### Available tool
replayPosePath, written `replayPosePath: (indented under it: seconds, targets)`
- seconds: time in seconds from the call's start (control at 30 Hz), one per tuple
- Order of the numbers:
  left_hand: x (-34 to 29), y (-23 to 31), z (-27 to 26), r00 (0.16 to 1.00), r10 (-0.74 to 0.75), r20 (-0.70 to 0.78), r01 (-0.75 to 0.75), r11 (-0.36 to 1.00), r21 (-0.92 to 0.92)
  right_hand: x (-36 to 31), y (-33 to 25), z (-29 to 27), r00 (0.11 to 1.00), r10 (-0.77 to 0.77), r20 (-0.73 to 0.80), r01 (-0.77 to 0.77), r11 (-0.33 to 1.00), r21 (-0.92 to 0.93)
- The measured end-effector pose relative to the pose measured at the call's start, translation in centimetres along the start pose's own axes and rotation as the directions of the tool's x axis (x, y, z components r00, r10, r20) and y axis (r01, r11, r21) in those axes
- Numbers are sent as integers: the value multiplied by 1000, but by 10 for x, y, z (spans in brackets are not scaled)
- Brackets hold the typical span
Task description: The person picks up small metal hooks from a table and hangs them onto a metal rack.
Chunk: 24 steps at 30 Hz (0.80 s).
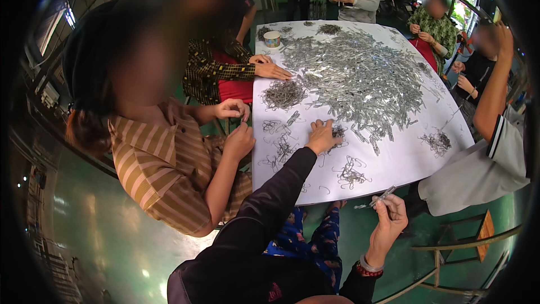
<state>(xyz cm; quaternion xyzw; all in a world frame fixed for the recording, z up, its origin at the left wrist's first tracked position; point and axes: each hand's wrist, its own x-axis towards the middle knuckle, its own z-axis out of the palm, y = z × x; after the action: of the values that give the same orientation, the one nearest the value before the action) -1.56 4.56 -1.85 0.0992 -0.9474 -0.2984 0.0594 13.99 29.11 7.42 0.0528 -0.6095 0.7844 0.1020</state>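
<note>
My left hand [322, 138] reaches onto the white table, palm down, fingers apart and bent over a small heap of dark wire hooks [338, 132]. Whether a hook is between the fingertips is hidden. Just off the table's front edge, my right hand [388, 222] is raised, with thumb and fingers pinching a narrow silvery metal clip [385, 195]. Beyond my left hand spreads a large mound of similar flat metal pieces [365, 73]. Bent wire hooks [351, 173] lie loose nearer to me.
Piles of wire hooks [284, 94] dot the white tabletop [388, 157], and a paper cup [272, 39] stands at its far left. A person in a striped shirt [163, 169] sits close on my left, another in grey [472, 180] on my right. Several others work around the table.
</note>
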Motion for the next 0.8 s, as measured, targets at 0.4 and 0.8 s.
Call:
replayPosePath:
  seconds: [0.4,0.8]
  targets:
    - [20,12,-13,991,-21,135,97,803,-587,-1,9,-60,997,51,-53,-53,998,-42]
    - [19,17,-43,958,-67,278,268,547,-793,-9,0,-50,999,42,-12,-42,998,-44]
